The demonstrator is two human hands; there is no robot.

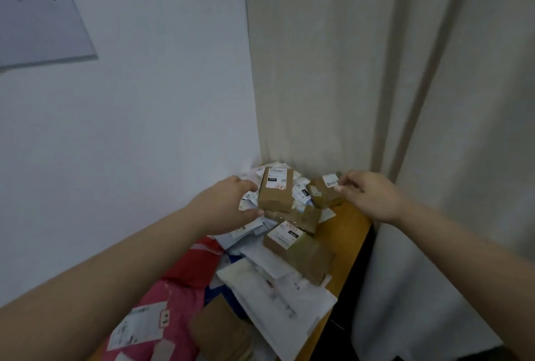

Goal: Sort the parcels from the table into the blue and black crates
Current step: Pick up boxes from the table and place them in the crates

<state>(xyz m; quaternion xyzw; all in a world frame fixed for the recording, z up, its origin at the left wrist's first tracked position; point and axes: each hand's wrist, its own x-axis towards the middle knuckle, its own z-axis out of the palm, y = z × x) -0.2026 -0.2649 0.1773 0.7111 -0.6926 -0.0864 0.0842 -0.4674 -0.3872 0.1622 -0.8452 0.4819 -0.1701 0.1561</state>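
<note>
Left of the upright cardboard box (pixel 275 188), the left hand (pixel 228 204) spreads its grip around the box's side, thumb near its base. Right of that box, the right hand (pixel 367 194) pinches a small brown parcel (pixel 324 191). Both parcels top the table's (pixel 344 233) heap.

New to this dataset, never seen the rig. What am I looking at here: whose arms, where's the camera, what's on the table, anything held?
There is no machine: a person works bare-handed, and one wide-angle camera on their head looks down at the hands. A wooden table in a corner carries a heap of parcels: brown boxes, white envelopes, pink and red mailer bags. The left hand reaches to a brown box on top of the heap, fingers spread at its side. The right hand pinches a smaller brown parcel by its labelled edge. No crates are in view.
</note>
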